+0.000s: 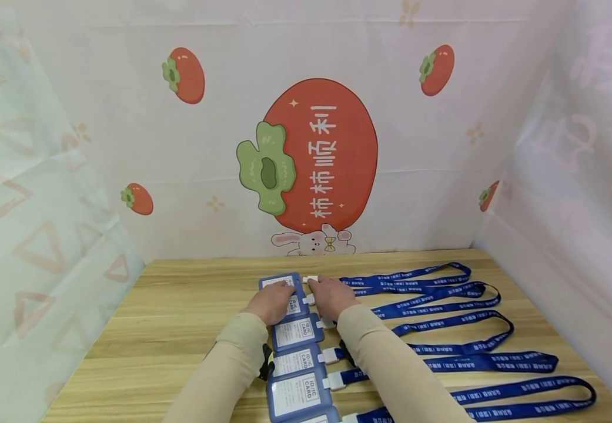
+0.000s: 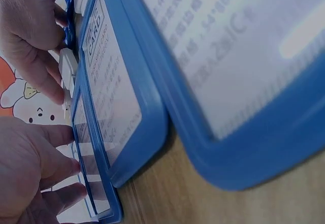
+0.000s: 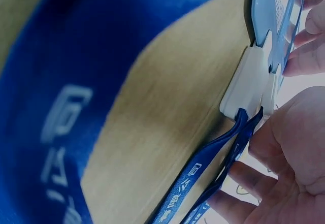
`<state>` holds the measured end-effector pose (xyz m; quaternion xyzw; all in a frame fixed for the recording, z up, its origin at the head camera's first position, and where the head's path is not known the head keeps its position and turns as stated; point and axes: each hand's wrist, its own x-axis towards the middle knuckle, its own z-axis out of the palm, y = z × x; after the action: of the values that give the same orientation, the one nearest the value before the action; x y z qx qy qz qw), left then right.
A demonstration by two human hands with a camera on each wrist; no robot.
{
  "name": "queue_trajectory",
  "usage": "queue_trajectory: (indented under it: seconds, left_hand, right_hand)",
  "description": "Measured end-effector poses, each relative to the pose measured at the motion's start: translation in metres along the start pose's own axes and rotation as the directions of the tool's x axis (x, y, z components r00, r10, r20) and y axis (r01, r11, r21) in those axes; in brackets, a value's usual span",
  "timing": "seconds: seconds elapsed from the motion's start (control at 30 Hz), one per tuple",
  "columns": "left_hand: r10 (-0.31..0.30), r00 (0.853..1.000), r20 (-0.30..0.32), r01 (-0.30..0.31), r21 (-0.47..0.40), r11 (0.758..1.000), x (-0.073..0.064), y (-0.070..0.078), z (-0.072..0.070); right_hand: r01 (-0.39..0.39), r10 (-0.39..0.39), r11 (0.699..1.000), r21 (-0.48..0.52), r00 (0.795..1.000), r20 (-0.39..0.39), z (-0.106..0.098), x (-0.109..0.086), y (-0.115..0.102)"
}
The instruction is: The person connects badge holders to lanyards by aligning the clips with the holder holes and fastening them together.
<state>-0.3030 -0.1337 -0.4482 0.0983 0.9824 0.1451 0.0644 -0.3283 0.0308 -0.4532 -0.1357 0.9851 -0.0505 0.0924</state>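
Blue card holders [image 1: 293,332] with white "ID/IC CARD" inserts lie in an overlapping column, each joined by a white clip to a blue lanyard. At the far end, my left hand [image 1: 271,301] rests its fingertips on the farthest holder [image 1: 276,281]. Seen from the left wrist, those fingers [image 2: 60,135] are fairly straight along its edge. Opposite, my right hand [image 1: 332,298] has its fingertips at the farthest white clip [image 1: 310,279]. The right wrist view shows its relaxed fingers [image 3: 251,179] beside the blue lanyard [image 3: 185,183] near the clips [image 3: 245,84].
Several lanyards [image 1: 475,349] stretch rightward in loops over the wooden table [image 1: 179,329]. Nearer white clips [image 1: 334,381] show between the forearms. A white cloth backdrop [image 1: 221,147] with persimmon prints stands behind the table, with cloth walls on both sides.
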Motion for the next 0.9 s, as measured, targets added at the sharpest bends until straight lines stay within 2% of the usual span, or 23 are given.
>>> queue_trajectory:
  seconds: [0.2,0.6,0.73,0.9]
  left_hand:
    - [-0.012,1.000,-0.003,0.012,-0.040,0.999,-0.0006,0.0016,-0.0004]
    - [-0.011,1.000,-0.007,0.010,-0.028,1.000,-0.0004,-0.0007,0.0007]
    - [0.010,1.000,-0.010,-0.009,0.009,1.000,0.0000,-0.0022,0.0015]
    - [0.020,1.000,-0.009,-0.020,0.020,1.000,0.0007,-0.0030,0.0025]
  right_hand:
    - [-0.007,0.007,1.000,0.004,1.000,-0.007,0.0008,-0.0006,-0.0013]
    - [0.036,-0.042,0.992,-0.122,0.998,-0.049,0.0028,-0.0001,-0.0024]
    - [0.046,-0.059,0.984,-0.170,0.996,-0.070,0.0031,0.0002,-0.0037]
    - [0.042,-0.053,0.985,-0.169,0.997,-0.059,0.0035,0.0004,-0.0047]
